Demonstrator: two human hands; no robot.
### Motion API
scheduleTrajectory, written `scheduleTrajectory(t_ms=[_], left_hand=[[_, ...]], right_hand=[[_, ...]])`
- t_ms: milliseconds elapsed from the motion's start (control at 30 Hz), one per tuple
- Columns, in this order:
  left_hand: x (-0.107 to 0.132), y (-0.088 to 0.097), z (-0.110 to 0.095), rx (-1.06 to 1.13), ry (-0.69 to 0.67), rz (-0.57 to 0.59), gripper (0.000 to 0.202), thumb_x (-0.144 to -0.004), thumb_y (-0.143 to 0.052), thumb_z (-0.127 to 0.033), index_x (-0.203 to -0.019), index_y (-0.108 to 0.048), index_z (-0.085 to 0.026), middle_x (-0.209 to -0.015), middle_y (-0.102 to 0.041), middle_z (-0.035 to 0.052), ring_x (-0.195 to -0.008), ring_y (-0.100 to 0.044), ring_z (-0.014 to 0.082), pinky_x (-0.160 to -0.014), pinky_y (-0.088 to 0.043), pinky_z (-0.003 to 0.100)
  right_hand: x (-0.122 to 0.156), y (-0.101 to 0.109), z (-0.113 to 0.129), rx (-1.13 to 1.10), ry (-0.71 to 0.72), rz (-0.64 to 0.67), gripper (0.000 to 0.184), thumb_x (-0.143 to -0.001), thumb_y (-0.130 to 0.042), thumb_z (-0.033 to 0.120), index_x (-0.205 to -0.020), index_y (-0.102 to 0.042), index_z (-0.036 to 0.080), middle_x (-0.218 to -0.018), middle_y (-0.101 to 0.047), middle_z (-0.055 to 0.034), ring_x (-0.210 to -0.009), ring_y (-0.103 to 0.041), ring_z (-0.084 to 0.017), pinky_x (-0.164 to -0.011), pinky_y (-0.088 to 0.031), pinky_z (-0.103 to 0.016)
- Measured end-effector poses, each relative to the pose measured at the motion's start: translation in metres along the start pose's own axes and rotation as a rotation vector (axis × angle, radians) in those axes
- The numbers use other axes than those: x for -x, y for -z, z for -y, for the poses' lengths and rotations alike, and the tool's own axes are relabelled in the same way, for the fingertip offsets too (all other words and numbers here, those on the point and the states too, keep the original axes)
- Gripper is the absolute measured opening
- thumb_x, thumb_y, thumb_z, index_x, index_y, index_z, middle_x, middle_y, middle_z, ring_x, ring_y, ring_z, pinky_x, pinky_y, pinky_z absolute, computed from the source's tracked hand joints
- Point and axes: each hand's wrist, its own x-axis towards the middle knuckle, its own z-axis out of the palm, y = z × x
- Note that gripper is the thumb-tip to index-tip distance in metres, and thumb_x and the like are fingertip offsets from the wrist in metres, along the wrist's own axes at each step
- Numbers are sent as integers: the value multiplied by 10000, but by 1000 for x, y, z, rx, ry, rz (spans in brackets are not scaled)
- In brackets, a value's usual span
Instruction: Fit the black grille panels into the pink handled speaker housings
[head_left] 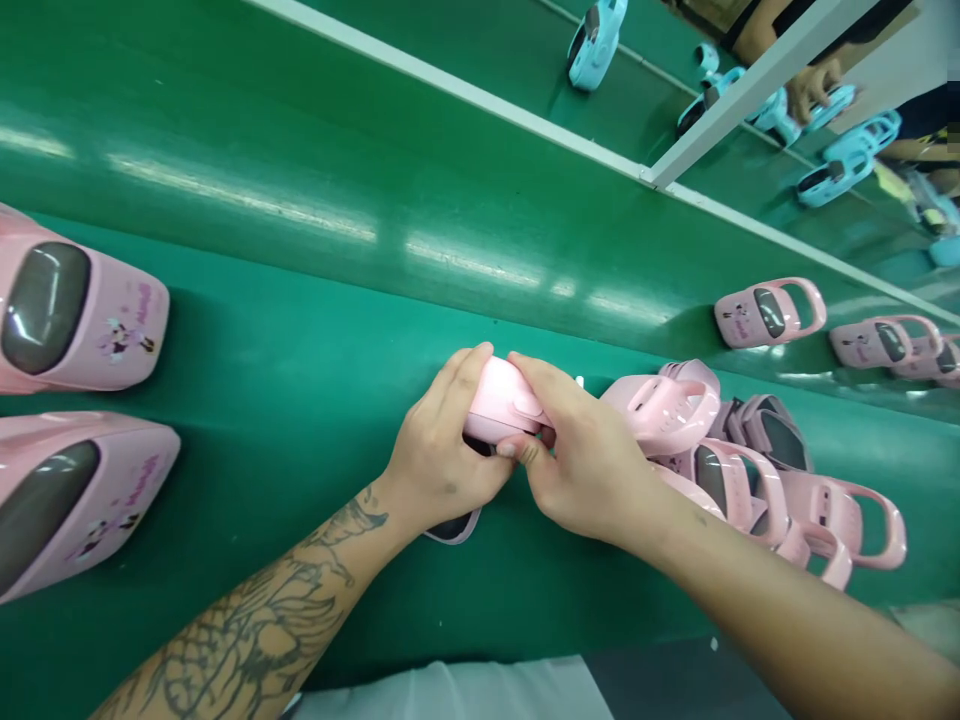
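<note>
Between both hands, over the green work surface, is a pink plastic housing point(496, 398). My left hand point(439, 445) wraps its left side, fingers along the far edge. My right hand point(592, 455) grips the right side, its thumb pressed on the near edge. The palms and fingers hide much of the part. A dark panel with a pale rim point(456, 528) shows partly beneath my left hand. Close to the right hand lies a pile of pink handled housings point(667, 410), with grey-pink dark-windowed covers point(772, 430) behind them.
Two large pink housings with dark windows and cartoon prints point(135, 335) stand at the left. More printed pink housings point(750, 318) sit on the green conveyor belt point(300, 180) beyond. Past a white rail point(465, 95), blue housings point(596, 45) and a co-worker's hand point(814, 90) appear.
</note>
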Motion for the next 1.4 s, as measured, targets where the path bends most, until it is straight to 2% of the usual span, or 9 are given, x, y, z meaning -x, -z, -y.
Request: scheduleTrajectory(t_ms=[167,267,367,500,567,700,967,1200,1400], left_hand=[[2,-2,-4,19,88,-4,833,-857,-768,-331,-1597,-412,-185,-1520,-612,181,-1398,-630,354,-1141,-578,479],[0,4,-1,47,157,142,889,-844,-774,-320,-1622,-365,-192,-1563,-567,187,-1436,-592,374,-1156,-564,520],[-5,14,2,45,218,259,959,-828,-800,-349,-1640,-318,-180,-1593,-506,221,-1463,-557,399,-1146,-567,548],[-15,31,-1,19,225,280,899,-860,-784,-374,-1623,-349,-182,-1599,-419,229,-1517,-481,412,-1185,-525,585],[-19,39,-3,11,208,318,815,-876,-750,-312,-1604,-397,-217,-1582,-441,191,-1505,-501,381,-1190,-528,559],[-21,49,-8,-36,185,358,792,-875,-714,-246,-1608,-417,-256,-1636,-429,165,-1501,-510,379,-1174,-549,542],[-12,34,-22,-100,251,233,824,-816,-681,-189,-1600,-427,-191,-1627,-417,211,-1462,-533,403,-1174,-530,596],[-4,30,-20,-130,250,122,835,-790,-669,-143,-1592,-448,-219,-1574,-501,182,-1440,-548,388,-1190,-507,608],[-7,31,-22,-103,272,115,802,-795,-657,-127,-1571,-466,-182,-1581,-509,199,-1467,-540,375,-1246,-461,597]], right_hand=[[-4,3,1,-40,-1,4,696,-913,-600,199,-1591,-449,165,-1581,-590,-172,-1428,-599,-370,-1147,-539,-601],[-1,5,-1,-147,-23,33,672,-954,-646,241,-1597,-453,222,-1592,-573,-140,-1463,-562,-331,-1186,-513,-556],[6,-3,-5,-287,-114,-104,614,-937,-748,324,-1516,-553,255,-1480,-631,-123,-1389,-605,-298,-1182,-510,-513],[13,-26,-13,-443,-152,-360,493,-913,-792,403,-1359,-676,229,-1201,-720,-105,-1142,-702,-275,-1021,-589,-468],[14,-35,-14,-476,-133,-394,428,-930,-777,399,-1316,-704,231,-1149,-745,-93,-1092,-717,-266,-989,-594,-451],[14,-40,-12,-530,-140,-403,434,-946,-755,404,-1345,-709,238,-1233,-765,-99,-1151,-721,-278,-1002,-584,-445],[9,-40,-1,-509,-145,-381,493,-920,-753,432,-1364,-694,227,-1121,-730,-86,-1011,-713,-267,-909,-599,-431],[1,-40,11,-569,-217,-347,496,-854,-813,422,-1325,-742,283,-1246,-775,-73,-1156,-730,-301,-973,-602,-448],[-6,-35,6,-589,-232,-373,536,-803,-869,502,-1286,-798,281,-1114,-801,-69,-1023,-753,-294,-885,-621,-440]])
